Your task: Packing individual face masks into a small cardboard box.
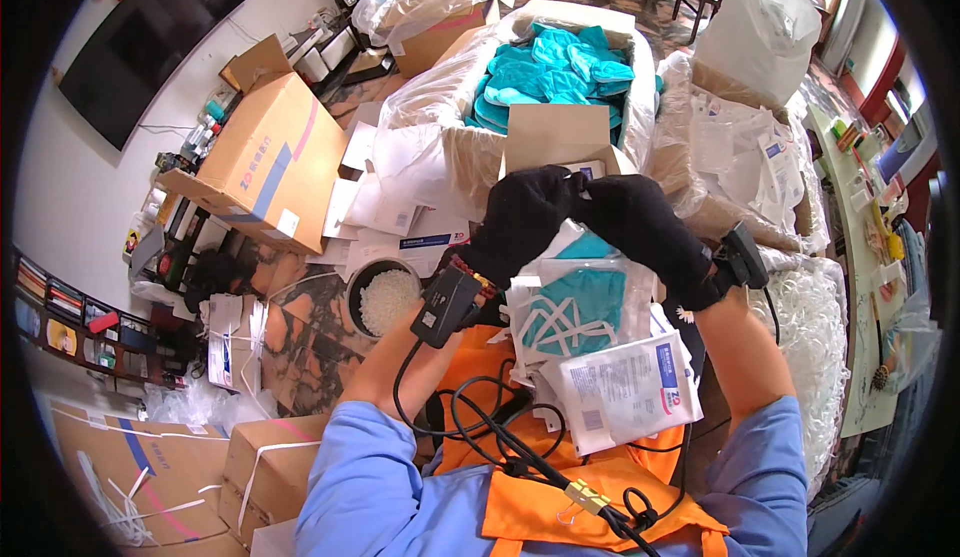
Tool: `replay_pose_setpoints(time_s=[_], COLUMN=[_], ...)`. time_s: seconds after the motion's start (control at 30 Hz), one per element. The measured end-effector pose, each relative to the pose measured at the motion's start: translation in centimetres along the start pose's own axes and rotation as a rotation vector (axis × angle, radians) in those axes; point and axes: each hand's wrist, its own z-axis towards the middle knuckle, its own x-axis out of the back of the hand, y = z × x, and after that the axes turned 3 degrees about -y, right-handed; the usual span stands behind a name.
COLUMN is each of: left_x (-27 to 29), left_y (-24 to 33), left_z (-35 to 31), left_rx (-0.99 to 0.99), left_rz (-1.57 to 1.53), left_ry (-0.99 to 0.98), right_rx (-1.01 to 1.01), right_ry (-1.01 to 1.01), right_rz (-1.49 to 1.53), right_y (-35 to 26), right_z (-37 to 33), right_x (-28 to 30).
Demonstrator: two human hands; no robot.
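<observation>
My left hand point(524, 215) and my right hand point(640, 232), both in black gloves, meet in front of my chest. Their fingertips are bent inward and pressed close together; whatever they pinch is hidden. Just beyond them stands a small cardboard box point(558, 137) with a raised flap. Under the hands, a clear pouch point(575, 312) holds a teal fabric piece with white straps. A white printed packet point(625, 392) lies across my lap on the orange apron point(560, 507), nearest my body. Black devices with cables are strapped to both wrists.
A large lined carton point(455, 162) full of teal fabric pieces stands ahead. To its right, another carton point(735, 207) holds white packets. A pot of white pellets point(388, 299) sits at left, near a tall cardboard box point(265, 157). White strapping point(800, 357) is heaped at right.
</observation>
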Motion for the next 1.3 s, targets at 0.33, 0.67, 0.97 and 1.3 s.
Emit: replay_pose_setpoints(time_s=[0.33, 0.67, 0.97, 1.3], left_x=[-2.7, -7.4, -5.6, 1.5], left_y=[-0.5, -6.8, -5.9, -1.0], left_z=[-0.1, 1.8, 1.7, 1.5], left_rx=[-0.278, 0.151, 0.225, 0.323], left_rz=[0.287, 0.568, 0.278, -0.95], left_ry=[0.055, -0.108, -0.111, -0.523], right_rx=[0.278, 0.575, 0.328, 0.035], right_ry=[0.228, 0.115, 0.293, 0.386], right_rz=[-0.483, -0.662, -0.567, 0.445], right_y=[-1.3, -5.0, -3.2, 1.9], right_z=[-2.2, -4.9, -4.2, -4.0], right_x=[-0.9, -1.9, -0.1, 4.6])
